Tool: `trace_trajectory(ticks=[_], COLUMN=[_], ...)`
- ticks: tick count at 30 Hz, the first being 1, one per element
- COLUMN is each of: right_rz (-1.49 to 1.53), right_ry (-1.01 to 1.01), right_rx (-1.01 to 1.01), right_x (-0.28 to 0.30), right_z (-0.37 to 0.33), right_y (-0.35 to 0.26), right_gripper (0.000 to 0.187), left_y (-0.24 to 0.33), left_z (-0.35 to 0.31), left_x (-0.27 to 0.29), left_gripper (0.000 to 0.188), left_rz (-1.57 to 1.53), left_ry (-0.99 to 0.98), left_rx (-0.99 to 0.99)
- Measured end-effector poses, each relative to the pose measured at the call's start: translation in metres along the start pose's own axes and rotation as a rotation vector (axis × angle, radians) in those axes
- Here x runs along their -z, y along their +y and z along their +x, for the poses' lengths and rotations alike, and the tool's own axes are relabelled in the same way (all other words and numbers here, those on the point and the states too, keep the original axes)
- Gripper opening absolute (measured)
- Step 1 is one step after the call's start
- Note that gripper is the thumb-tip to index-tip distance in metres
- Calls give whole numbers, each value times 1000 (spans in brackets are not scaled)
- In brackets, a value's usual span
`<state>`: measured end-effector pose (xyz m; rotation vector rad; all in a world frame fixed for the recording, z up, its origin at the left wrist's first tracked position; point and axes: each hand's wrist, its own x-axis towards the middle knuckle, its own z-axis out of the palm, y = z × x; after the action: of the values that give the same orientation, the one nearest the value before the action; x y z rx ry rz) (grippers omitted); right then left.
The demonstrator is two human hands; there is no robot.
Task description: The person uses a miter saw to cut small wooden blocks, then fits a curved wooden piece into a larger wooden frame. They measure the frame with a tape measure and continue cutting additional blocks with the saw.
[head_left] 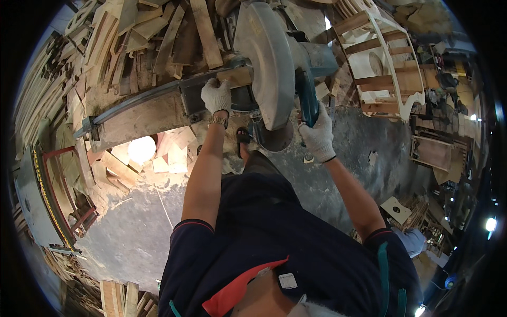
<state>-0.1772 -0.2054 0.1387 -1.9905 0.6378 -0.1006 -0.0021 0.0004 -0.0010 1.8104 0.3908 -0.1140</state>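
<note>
A large miter saw (270, 63), grey with a green-blue body, stands in front of me with its blade guard pointing toward me. My right hand (318, 138), in a white knit glove, is closed around the saw's dark teal handle (308, 98). Also gloved, my left hand (216, 96) has its fingers curled at the left end of a short wood block (236, 77). That block lies on the dark saw table (244, 99), against its back, with its right end beside the guard. Part of the round blade (278, 138) shows below the guard.
Offcuts (158, 39) pile up behind the bench, whose metal rail (137, 103) runs left. A lamp (141, 150) glows among wood scraps below it. Slatted wooden frames (388, 68) stand at the right. At far left is another machine (39, 201). Sawdust covers part of the floor (140, 232).
</note>
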Motion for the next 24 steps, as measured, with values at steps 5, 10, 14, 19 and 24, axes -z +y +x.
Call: trace_trajectory(ticks=[5, 10, 14, 19, 24], right_rz=[-127, -185, -158, -170, -308], right_ry=[17, 27, 27, 3, 9], right_rx=[19, -12, -12, -64, 42], right_x=[-3, -11, -21, -37, -29], right_z=[0, -5, -6, -3, -6], right_y=[24, 32, 51, 68, 52], right_gripper=[59, 61, 59, 57, 66], left_y=[-9, -1, -1, -19, -10], left_z=[6, 2, 1, 15, 12], left_x=[0, 5, 6, 1, 2], left_gripper=[37, 37, 32, 26, 22], left_rz=[-8, 77, -31, -115, -51], left_ry=[-32, -45, -73, -94, -76], left_rx=[49, 39, 6, 39, 39])
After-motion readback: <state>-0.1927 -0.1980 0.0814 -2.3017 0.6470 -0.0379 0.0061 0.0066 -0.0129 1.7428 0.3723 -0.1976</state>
